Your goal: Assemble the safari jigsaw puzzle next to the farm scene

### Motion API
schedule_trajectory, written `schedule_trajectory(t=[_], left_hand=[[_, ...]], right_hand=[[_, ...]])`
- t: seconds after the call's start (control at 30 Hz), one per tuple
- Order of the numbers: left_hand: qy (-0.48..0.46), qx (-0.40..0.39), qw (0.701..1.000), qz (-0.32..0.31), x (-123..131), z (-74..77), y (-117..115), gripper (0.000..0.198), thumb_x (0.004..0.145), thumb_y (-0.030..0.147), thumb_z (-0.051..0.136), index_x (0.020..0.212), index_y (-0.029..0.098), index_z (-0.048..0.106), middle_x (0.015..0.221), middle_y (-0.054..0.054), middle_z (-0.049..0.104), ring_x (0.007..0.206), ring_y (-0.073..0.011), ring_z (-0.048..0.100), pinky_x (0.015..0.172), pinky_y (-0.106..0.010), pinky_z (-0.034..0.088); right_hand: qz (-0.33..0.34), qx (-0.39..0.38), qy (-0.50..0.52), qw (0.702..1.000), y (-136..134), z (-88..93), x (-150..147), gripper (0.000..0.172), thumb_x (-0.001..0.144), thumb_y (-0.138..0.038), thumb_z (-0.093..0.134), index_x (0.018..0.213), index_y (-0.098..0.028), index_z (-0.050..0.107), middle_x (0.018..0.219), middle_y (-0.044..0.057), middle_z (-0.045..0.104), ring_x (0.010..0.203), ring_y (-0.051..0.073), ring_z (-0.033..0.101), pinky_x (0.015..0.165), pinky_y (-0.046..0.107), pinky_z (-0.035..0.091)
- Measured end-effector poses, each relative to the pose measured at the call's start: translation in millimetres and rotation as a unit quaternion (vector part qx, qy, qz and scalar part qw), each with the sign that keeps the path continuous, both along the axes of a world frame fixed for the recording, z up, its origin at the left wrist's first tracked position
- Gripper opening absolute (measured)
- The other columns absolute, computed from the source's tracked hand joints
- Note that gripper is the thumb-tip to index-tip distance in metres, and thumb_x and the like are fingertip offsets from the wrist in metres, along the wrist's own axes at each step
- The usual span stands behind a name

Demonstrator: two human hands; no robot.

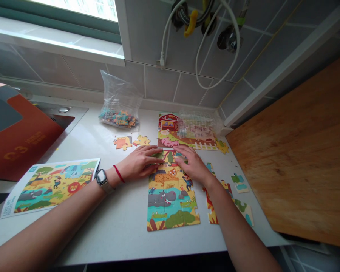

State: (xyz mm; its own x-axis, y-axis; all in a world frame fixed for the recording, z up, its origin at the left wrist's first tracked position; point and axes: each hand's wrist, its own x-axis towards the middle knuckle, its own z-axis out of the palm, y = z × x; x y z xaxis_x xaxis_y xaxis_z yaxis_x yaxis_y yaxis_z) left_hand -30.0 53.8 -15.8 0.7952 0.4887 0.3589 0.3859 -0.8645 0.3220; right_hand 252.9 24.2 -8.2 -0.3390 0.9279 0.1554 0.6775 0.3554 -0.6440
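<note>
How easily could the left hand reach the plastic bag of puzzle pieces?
Probably easily: the left hand sits near the plastic bag, and only flat loose puzzle pieces lie between them.

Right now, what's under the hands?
The left hand and right hand lie on the top end of the puzzle, just above a spotted cat. Pieces show between the hands, but those beneath the palms are covered.

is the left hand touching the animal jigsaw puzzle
Touching. The head view shows the left hand lying flat, its fingertips resting on the upper part of the assembled animal jigsaw puzzle.
</note>
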Motion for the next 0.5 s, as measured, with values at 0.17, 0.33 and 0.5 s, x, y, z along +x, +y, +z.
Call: schedule_trajectory(t=[0.17,0.33,0.5], left_hand=[[-0.002,0.006,1.0,0.009,3,-1.3,-2,0.032,0.104,0.033,0.056,0.131,0.028,0.074,0.15,-0.01,0.062,0.137,-0.0342,0.058,0.108,-0.06,0.054],[-0.013,0.005,1.0,0.025,6,-4.1,-2,0.039,0.106,0.031,0.053,0.143,0.028,0.065,0.146,-0.009,0.066,0.135,-0.0317,0.06,0.108,-0.057,0.055],[-0.011,-0.005,0.999,0.039,4,-7.7,-1,0.037,0.107,0.032,0.052,0.14,0.025,0.066,0.144,-0.009,0.068,0.135,-0.0315,0.06,0.109,-0.057,0.055]], right_hand=[[-0.007,0.007,0.001,1.0,2,-3.6,-7,0.05,0.094,-0.018,0.063,0.143,-0.029,0.067,0.136,0.009,0.069,0.132,0.027,0.056,0.117,0.049,0.044],[-0.048,0.006,0.061,0.997,2,0.0,-9,0.048,0.089,-0.02,0.07,0.135,-0.031,0.073,0.122,0.007,0.068,0.12,0.025,0.062,0.111,0.043,0.048],[-0.097,-0.001,0.151,0.984,6,2.7,2,0.035,0.092,-0.03,0.067,0.125,-0.024,0.078,0.091,0.004,0.063,0.084,0.019,0.063,0.083,0.035,0.057]])
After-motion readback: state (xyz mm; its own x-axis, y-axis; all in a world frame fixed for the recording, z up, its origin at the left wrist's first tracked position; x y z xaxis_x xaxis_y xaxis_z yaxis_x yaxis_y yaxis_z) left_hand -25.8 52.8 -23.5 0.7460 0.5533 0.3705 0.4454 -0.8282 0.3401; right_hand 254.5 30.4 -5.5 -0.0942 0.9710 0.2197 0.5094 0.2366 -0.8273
